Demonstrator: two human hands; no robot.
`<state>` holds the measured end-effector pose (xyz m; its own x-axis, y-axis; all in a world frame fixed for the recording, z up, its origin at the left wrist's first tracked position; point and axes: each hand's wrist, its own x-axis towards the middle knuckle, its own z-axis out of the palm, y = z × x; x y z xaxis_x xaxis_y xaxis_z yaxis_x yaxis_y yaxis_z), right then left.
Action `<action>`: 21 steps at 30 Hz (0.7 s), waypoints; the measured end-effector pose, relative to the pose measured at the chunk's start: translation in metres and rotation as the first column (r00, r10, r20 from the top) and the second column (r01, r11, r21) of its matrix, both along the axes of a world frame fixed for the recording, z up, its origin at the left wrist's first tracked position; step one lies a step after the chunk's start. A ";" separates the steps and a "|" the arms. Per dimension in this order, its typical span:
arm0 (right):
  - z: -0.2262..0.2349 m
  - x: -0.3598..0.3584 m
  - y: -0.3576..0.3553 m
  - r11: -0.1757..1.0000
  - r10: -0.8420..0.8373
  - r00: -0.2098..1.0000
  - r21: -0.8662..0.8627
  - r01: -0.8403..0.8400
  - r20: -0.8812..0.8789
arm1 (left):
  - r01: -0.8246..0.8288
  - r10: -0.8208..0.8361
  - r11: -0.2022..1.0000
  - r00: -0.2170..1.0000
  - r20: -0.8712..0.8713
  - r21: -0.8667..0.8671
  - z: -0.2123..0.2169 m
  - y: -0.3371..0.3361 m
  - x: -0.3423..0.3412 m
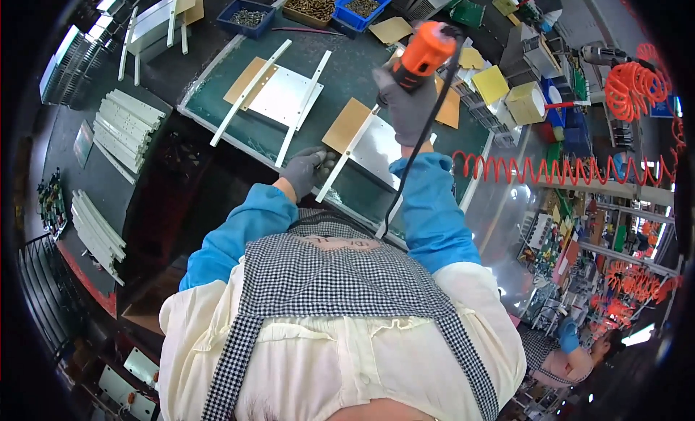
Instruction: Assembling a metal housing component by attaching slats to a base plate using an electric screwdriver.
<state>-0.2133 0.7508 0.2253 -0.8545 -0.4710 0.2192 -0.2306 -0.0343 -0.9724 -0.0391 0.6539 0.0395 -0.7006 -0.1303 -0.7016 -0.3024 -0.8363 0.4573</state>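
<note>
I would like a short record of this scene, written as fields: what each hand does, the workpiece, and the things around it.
Left hand: grey glove, resting on near end of a white rail
Right hand: grey glove, gripping an orange electric screwdriver
Workpiece: metal plate with rails, on green mat
Second assembly: further left on mat
Bins of screws: far edge
Spare white rails: left
</note>
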 end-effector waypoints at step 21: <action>-0.010 -0.027 0.013 0.944 -0.087 0.992 -0.311 0.113 0.095 | -0.195 0.198 0.979 0.979 -0.044 0.065 0.001 0.013 0.007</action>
<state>-0.2400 0.7639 0.2158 -0.9142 -0.2997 0.2727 -0.1719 -0.3227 -0.9308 -0.0317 0.6665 0.0410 -0.6998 -0.2276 -0.6771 -0.1075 -0.9035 0.4148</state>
